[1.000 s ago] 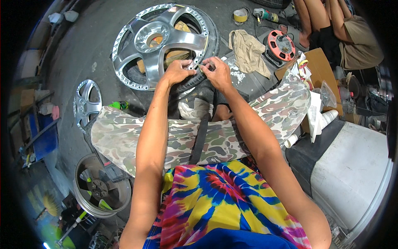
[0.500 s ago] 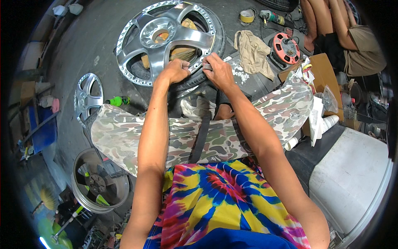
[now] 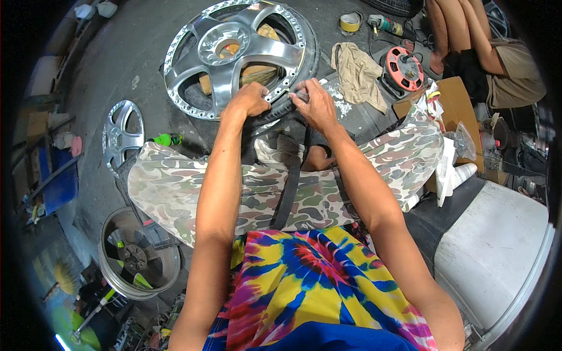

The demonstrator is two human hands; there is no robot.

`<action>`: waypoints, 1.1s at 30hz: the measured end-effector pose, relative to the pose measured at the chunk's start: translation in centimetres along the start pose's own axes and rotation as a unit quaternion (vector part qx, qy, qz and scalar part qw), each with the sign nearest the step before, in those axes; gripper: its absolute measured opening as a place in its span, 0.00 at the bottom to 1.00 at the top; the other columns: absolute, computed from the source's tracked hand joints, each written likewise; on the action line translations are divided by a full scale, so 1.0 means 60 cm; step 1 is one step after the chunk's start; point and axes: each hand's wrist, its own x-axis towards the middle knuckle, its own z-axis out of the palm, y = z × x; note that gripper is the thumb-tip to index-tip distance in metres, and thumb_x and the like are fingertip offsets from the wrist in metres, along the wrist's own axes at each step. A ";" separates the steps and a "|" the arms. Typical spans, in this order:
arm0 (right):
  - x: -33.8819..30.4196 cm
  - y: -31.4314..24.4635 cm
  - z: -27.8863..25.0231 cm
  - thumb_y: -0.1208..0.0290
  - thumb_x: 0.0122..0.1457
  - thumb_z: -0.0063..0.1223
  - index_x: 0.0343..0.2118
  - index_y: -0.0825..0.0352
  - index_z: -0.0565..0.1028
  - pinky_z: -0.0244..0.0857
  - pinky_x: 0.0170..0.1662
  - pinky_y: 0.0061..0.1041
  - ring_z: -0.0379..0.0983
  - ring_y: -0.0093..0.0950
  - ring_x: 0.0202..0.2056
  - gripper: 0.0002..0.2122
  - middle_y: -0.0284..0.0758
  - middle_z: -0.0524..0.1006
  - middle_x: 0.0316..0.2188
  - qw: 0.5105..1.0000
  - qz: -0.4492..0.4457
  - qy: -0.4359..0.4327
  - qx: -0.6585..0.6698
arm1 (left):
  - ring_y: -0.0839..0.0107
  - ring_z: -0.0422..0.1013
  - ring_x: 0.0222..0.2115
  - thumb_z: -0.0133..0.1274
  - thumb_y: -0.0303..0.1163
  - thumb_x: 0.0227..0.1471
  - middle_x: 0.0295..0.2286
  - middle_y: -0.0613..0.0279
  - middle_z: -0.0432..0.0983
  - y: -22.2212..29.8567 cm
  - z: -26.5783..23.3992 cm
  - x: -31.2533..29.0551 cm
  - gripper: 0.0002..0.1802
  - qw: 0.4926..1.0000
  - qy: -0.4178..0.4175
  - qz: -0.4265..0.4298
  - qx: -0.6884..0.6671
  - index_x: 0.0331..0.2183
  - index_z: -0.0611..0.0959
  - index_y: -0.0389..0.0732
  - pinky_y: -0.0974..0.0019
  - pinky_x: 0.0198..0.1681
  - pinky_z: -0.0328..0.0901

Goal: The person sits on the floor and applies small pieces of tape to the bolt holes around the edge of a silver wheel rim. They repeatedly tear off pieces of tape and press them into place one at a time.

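On a dark, scuffed workshop floor (image 3: pixel 132 55), a polished five-spoke wheel (image 3: pixel 219 93) lies face up before the person. The left hand (image 3: pixel 249 100) curls at its bolt-holed near edge; the right hand (image 3: pixel 318 108), fingers bent and blurred, has just drawn slightly back over the tyre (image 3: pixel 283 109), apparently uncovering that edge. Whether either pinches anything, I cannot tell. Rightward lie a tan cloth (image 3: pixel 358 76) and red cable reel (image 3: pixel 403 68).

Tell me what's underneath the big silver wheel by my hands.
Under the wheel, a black tire shows along the right and near edges, with yellowish-brown pieces visible through the openings. Whatever lies directly beneath the spokes and hub ring is covered.
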 end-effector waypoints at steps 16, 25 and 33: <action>-0.007 0.018 0.056 0.65 0.54 0.67 0.38 0.65 0.77 0.72 0.39 0.46 0.79 0.50 0.36 0.13 0.42 0.79 0.37 1.000 -0.015 0.009 0.016 | 0.48 0.80 0.49 0.73 0.43 0.48 0.44 0.43 0.85 0.019 0.027 -0.020 0.31 0.993 0.088 -0.008 0.074 0.52 0.87 0.40 0.52 0.56 0.72; -0.023 0.061 0.047 0.65 0.59 0.66 0.32 0.65 0.84 0.70 0.33 0.21 0.76 0.17 0.28 0.08 0.28 0.84 0.28 0.891 0.235 -0.185 0.342 | 0.64 0.81 0.42 0.74 0.38 0.48 0.41 0.55 0.87 0.005 -0.005 -0.008 0.27 0.996 0.068 0.038 -0.031 0.50 0.88 0.38 0.63 0.49 0.73; 0.004 0.036 -0.003 0.63 0.63 0.64 0.34 0.63 0.80 0.56 0.21 0.17 0.63 0.12 0.19 0.08 0.25 0.79 0.27 0.847 0.320 -0.209 0.369 | 0.62 0.79 0.38 0.74 0.36 0.45 0.37 0.53 0.84 0.068 0.020 -0.034 0.23 0.982 0.069 0.167 -0.062 0.42 0.90 0.35 0.60 0.44 0.73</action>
